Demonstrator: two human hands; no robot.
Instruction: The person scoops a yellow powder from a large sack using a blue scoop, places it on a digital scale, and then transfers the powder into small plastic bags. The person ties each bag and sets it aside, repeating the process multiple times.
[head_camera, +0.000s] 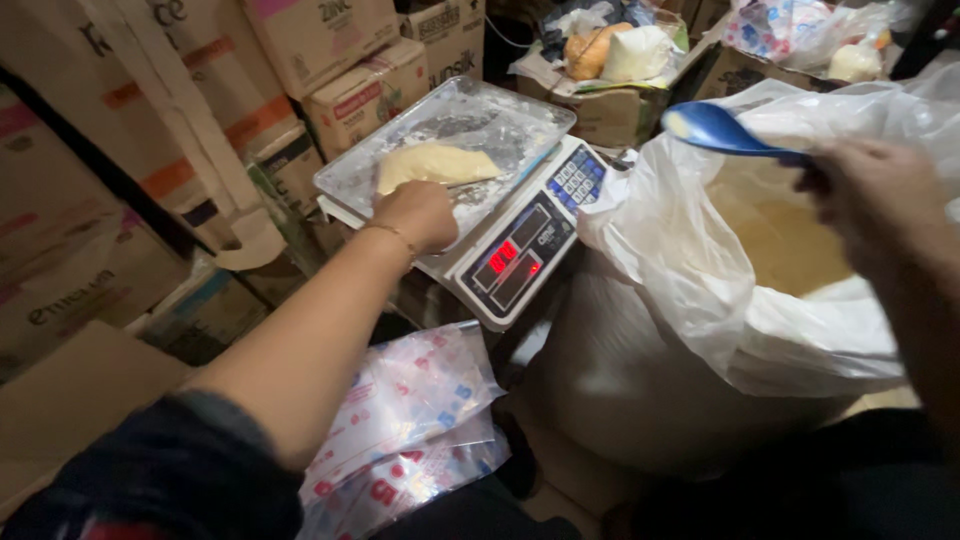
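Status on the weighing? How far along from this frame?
Done: one filled bag already lies on the scale's tray, steadied by the left hand. In hand: the right hand holds a blue scoop over the open sack. Left: the sack looks well filled, and empty printed bags wait below.

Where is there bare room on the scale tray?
The tray is free at its far right, beyond the filled bag under the left hand. Crowded: the right hand with blue scoop over the sack.
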